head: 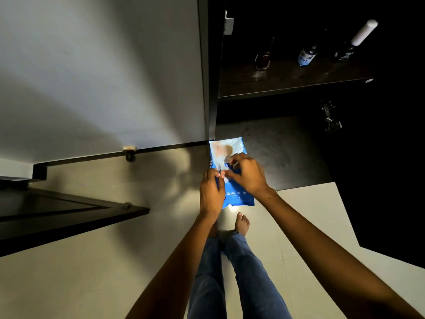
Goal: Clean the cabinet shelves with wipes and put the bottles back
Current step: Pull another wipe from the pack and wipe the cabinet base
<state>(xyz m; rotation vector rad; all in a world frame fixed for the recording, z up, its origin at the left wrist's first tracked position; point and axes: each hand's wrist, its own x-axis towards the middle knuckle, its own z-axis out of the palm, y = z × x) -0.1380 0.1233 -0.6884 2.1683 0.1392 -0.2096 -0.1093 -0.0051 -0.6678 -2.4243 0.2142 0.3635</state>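
Evidently still fetching a wipe: the left hand (211, 192) grips the blue wipes pack (230, 176), the right hand (247, 174) fingers pinching its flap; next, pull one free.

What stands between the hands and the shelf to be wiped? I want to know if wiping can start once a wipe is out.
Three bottles stand on the dark shelf, so they are in the way. Both the left hand and right hand hold the blue wipes pack, below the shelf.
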